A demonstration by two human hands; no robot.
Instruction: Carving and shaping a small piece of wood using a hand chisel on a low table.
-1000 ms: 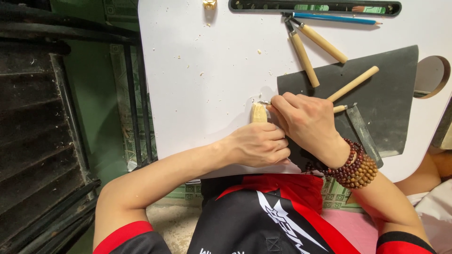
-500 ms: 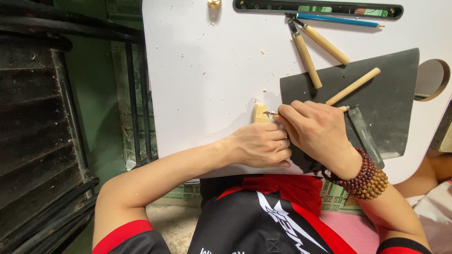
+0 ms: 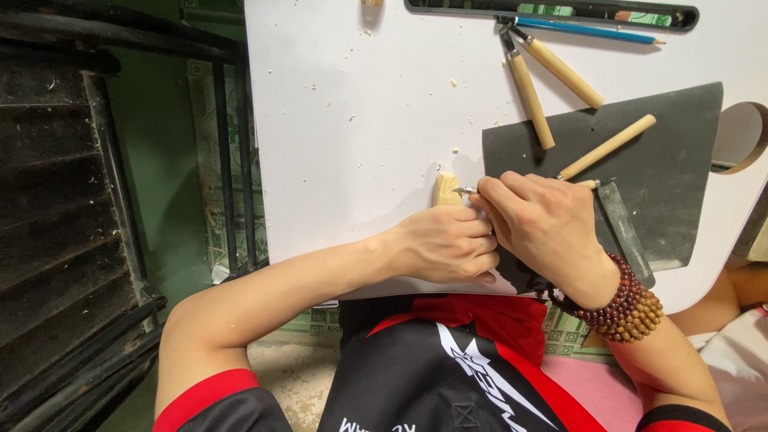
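Since a moment ago our right hand (image 3: 552, 228) slid slightly right, pinching the small knife (image 3: 464, 190) against the wood piece (image 3: 446, 189). Our left hand (image 3: 448, 244) grips this piece at the near edge of the surface (image 3: 344, 120). We are carving; the next cut needs gentle pressure.

Bright even light, soft shadows under hands (image 3: 496, 236), sharp ctr, edges slightly warped.

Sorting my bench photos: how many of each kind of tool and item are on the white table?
Wooden-handled carving tools: 4, three lying loose, one in the right hand
Blue pencil: 1
Dark mat: 1
Wood piece, held by the left hand: 1
Total: 7
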